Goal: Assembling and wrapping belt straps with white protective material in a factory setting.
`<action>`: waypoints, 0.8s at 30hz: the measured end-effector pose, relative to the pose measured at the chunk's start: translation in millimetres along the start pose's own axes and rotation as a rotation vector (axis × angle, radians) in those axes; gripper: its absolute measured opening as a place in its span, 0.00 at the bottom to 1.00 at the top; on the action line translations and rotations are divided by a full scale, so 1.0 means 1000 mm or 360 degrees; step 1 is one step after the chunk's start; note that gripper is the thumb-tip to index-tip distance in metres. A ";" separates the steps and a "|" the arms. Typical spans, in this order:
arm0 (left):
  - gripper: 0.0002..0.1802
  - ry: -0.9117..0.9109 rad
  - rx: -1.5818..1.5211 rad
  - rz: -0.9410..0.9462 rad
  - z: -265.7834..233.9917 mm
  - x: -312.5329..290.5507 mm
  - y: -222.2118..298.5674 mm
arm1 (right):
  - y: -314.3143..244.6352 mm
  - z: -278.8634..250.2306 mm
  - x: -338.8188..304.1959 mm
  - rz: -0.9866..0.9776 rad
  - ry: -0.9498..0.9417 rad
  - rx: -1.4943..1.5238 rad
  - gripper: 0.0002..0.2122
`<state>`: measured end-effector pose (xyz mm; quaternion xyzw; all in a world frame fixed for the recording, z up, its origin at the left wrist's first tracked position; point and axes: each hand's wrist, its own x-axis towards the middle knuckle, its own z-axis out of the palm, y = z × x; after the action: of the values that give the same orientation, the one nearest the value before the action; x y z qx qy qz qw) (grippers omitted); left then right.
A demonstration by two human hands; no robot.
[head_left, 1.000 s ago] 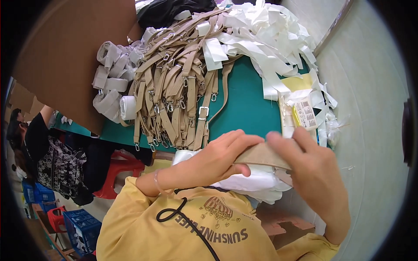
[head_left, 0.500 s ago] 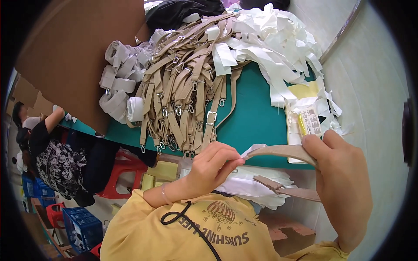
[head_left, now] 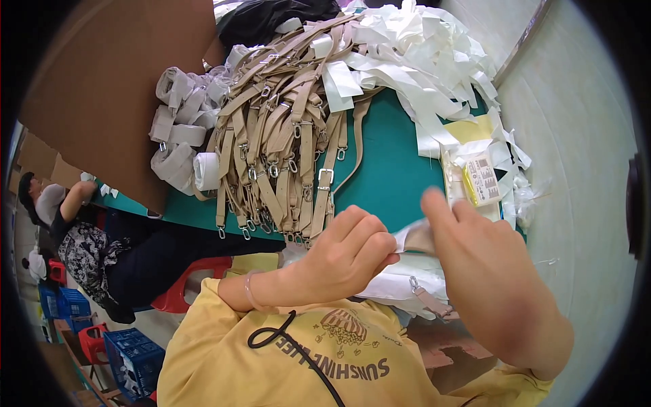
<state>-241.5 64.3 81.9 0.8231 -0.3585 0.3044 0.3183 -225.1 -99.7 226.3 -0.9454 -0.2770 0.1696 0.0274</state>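
A beige strap [head_left: 422, 239] is stretched between my hands above the table's near edge. My left hand [head_left: 352, 252] is closed in a pinch on a white paper strip [head_left: 401, 240] wrapped at the strap's end. My right hand [head_left: 478, 261], slightly blurred, is closed round the strap; its fingers hide part of it. The strap's other end, with a metal clasp [head_left: 414, 283], hangs below over white material at my lap. Beyond my hands, a large heap of beige straps [head_left: 278, 136] with metal clasps and buckles spreads over the green table [head_left: 390, 163].
White paper strips [head_left: 434, 61] pile up at the back right. A small yellow and white package [head_left: 480, 182] lies at the right edge. White rolls [head_left: 175, 166] sit left of the heap, beside a tall cardboard sheet [head_left: 115, 88]. Another person [head_left: 88, 244] works at the far left near red stools.
My right hand has moved left, closer to my left hand, so less strap shows between them. The clasp at the hanging end has come into view.
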 end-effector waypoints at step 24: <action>0.09 -0.0186 0.0294 0.0452 -0.013 0.001 -0.020 | 0.028 0.046 -0.095 0.0274 0.1294 0.0211 0.10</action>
<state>-228.7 84.2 84.1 0.8062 -0.4595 0.3296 0.1738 -301.2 -176.3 208.0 -0.9512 -0.1522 -0.1982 0.1811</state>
